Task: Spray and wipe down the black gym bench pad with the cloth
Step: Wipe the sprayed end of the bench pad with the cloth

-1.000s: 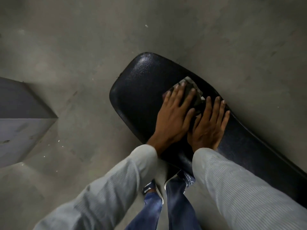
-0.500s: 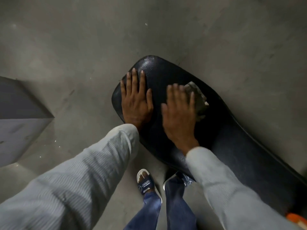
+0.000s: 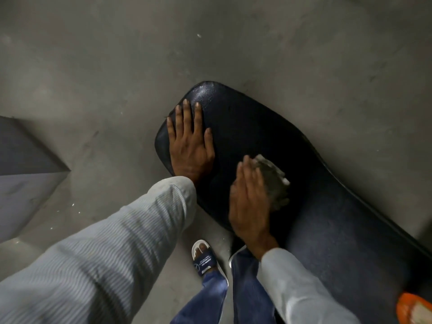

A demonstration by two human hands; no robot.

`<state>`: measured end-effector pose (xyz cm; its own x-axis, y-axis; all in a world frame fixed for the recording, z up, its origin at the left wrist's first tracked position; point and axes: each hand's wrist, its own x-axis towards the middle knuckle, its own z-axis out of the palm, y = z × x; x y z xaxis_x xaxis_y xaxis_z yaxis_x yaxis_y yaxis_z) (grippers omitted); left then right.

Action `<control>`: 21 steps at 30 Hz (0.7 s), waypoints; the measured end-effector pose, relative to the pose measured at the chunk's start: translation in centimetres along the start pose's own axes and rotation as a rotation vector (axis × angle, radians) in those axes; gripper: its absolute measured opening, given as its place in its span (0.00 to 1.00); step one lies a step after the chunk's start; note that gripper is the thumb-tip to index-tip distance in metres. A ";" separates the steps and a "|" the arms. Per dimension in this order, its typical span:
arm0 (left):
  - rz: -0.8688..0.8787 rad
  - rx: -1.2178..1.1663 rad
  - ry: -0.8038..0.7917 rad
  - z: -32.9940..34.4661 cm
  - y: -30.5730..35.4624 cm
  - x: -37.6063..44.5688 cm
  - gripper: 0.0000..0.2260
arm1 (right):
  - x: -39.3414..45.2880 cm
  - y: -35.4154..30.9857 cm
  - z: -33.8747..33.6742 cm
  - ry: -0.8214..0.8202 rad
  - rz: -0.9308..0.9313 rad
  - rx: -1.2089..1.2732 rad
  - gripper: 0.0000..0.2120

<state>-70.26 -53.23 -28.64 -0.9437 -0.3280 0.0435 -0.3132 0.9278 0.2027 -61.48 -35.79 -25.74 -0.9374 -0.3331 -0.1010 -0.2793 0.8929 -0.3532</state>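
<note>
A: Why's the left hand [image 3: 190,146] flat on the bench pad [image 3: 327,206]?

B: Bracing, prob. Fingers spread, palm down, holding nothing. It sits near the rounded end of the pad, up and to the left of the wiping hand, so I'd guess it takes body weight and steadies the pad while the other hand works.

A: And the right hand [image 3: 251,202]?

B: Fingers together, laid flat on the cloth [image 3: 273,183], pressing it down onto the pad. Not pinching it, more a flat push. Cloth sticks out past the fingertips on the far-right side; rest is hidden under the palm. Hand's a bit blurred, so it's likely mid-stroke.

A: Cloth type?

B: Grey, crumpled, looks soft and dingy w/ a paler edge. Can't tell if it's damp.

A: Pad surface?

B: Black, pebbled vinyl-like skin, slight sheen at the end beyond the left fingertips. Long shape, rounded corners, wider toward the right wrist side. Should wipe easy, cloth may drag on the grain.

A: Spray bottle?

B: Not sure. There's an orange object [image 3: 413,307] at the frame edge, below-right of the right sleeve; can't ID it. Concrete floor [image 3: 117,66] all around.
</note>
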 end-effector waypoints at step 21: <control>0.014 -0.017 0.063 0.6 -0.5 0.3 0.28 | 14.5 0.8 -0.7 0.075 -0.403 -0.048 0.25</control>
<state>-70.47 -53.71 -29.29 -0.9392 -0.3261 0.1077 -0.2977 0.9294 0.2180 -75.48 -39.65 -26.82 -0.7631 -0.6376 0.1056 -0.6349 0.7090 -0.3069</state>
